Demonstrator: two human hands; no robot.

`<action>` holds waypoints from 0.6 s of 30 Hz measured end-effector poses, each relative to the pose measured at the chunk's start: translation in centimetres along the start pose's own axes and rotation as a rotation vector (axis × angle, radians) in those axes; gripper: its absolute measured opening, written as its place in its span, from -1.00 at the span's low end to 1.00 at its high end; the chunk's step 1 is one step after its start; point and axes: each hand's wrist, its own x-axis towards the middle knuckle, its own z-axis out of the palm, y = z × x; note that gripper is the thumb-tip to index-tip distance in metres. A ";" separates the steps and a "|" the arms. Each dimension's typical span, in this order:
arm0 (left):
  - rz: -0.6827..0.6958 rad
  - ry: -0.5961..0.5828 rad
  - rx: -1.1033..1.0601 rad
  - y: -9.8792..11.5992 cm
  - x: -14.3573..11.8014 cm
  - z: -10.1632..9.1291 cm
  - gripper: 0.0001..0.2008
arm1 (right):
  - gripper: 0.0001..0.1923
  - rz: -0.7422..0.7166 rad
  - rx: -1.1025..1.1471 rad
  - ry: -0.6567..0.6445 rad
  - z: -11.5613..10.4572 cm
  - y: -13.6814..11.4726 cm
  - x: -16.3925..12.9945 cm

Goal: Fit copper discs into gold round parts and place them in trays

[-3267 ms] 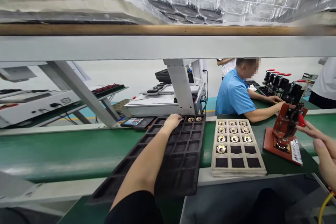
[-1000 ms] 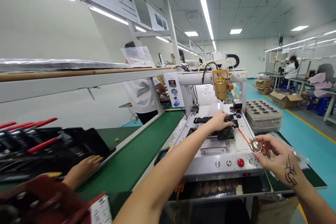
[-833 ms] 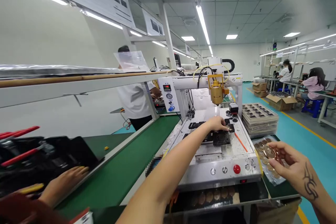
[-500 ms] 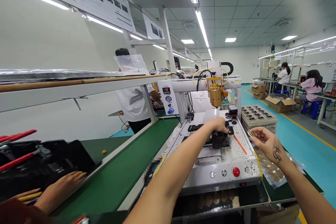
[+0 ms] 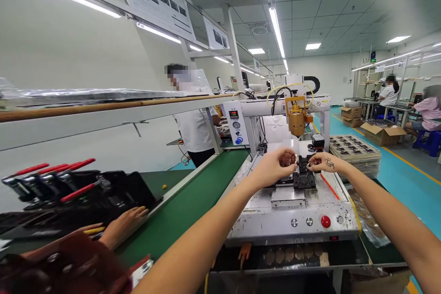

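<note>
My left hand point(image 5: 277, 166) is closed, its fingertips pinching a shiny, copper-coloured round part point(image 5: 295, 159) just left of the black fixture point(image 5: 304, 181). On the fixture's other side, my right hand point(image 5: 325, 162) pinches another round metal part point(image 5: 310, 166), mostly covered by the fingers. Both hands are over the white bed of a benchtop machine point(image 5: 255, 218). Behind them a gold-coloured dispensing head point(image 5: 296, 121) hangs from the gantry. Whether either part touches the fixture cannot be made out.
An orange stick point(image 5: 330, 187) lies right of the fixture. A plastic bag of round parts point(image 5: 370, 223) and stacked trays point(image 5: 354, 147) stand to the right. Left runs a green belt point(image 5: 179, 216), with another person's hand point(image 5: 126, 226) beside red-handled clamps point(image 5: 79, 193). Buttons point(image 5: 325, 221) line the machine's front.
My right hand has moved left from above the bagged parts to the fixture, carrying its round part. My left hand has drawn back slightly with a round part showing. The view has turned left.
</note>
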 end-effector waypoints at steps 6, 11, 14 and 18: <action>-0.054 0.013 -0.017 -0.3 -5.4 -2.3 -0.76 | -0.73 -0.026 -0.100 -0.043 0.2 0.3 0.3; -0.081 0.020 -0.009 -0.4 -9.0 -3.3 -0.74 | -0.72 -0.034 -0.179 0.077 1.3 0.5 0.2; -0.070 0.047 0.017 0.0 -10.8 -3.8 -0.79 | -0.71 -0.038 -0.214 0.165 1.7 0.3 0.4; -0.044 0.098 0.028 1.0 -11.9 -3.3 -0.78 | -0.72 -0.041 -0.222 0.297 1.7 -0.9 0.5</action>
